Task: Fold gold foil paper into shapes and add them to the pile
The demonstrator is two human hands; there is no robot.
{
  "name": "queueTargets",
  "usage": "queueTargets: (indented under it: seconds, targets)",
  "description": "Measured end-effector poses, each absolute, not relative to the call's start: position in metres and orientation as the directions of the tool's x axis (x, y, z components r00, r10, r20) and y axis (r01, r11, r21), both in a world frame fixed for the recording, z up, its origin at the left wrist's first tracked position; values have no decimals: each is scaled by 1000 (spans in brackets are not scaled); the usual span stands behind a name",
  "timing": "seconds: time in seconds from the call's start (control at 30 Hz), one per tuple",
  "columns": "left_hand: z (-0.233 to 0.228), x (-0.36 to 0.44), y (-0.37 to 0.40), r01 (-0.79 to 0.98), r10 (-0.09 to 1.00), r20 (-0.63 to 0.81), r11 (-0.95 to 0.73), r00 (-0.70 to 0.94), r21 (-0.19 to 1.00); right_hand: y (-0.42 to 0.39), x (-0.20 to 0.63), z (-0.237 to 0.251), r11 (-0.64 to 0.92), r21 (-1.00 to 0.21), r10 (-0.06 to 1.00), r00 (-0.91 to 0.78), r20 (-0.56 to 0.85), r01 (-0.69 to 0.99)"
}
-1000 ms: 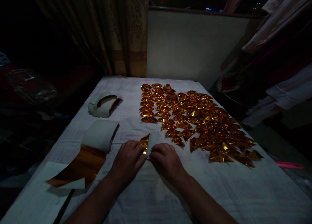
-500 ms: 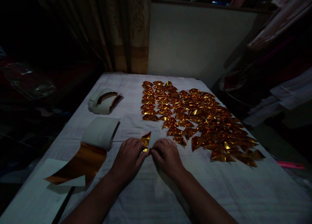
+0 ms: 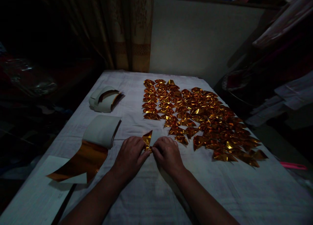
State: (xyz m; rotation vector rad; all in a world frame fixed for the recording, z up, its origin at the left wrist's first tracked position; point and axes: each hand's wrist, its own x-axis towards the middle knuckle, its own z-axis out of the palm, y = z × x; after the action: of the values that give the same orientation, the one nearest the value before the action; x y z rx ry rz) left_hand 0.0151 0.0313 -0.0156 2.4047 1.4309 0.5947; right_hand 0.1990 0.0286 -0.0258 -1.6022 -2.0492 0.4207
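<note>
Both forearms come in from the bottom edge and angle toward each other. The left hand (image 3: pixel 129 155) and right hand (image 3: pixel 168 153) sit knuckles-up, low and close together — fingertips nearly meeting in the middle. Fingers on both are curled in and pinched, thumbs tucked underneath — wrists look fairly straight.

Beyond the grip and to its right, a spread of folded gold foil pieces (image 3: pixel 200 117) lies in rough rows on the white cloth-covered table (image 3: pixel 244 192), the nearest ones just beside it. To the left, near the grip, a stack of foil sheets (image 3: pixel 94 143) lies with white backing curled over a gold face. Farther left and beyond, a smaller curled bundle of sheets (image 3: pixel 106 99) rests. A patterned curtain (image 3: pixel 132 29) hangs past the table's far edge. A pink object (image 3: pixel 293 166) lies far right.
</note>
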Motion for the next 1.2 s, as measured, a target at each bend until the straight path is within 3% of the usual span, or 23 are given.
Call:
queueTargets:
  seconds: [0.53, 0.93, 1.2]
  targets:
    - [-17, 19, 32, 787, 898, 218, -441, 383, 432, 34, 203, -35, 264, -558, 963, -184, 197, 787]
    - [-15, 21, 32, 796, 906, 198, -424, 375, 433, 34, 203, -39, 314, -504, 943, -204, 261, 805]
    - [-15, 17, 33, 791, 904, 170, -427, 393, 438, 37, 210, -47, 368, -539, 920, -212, 330, 757]
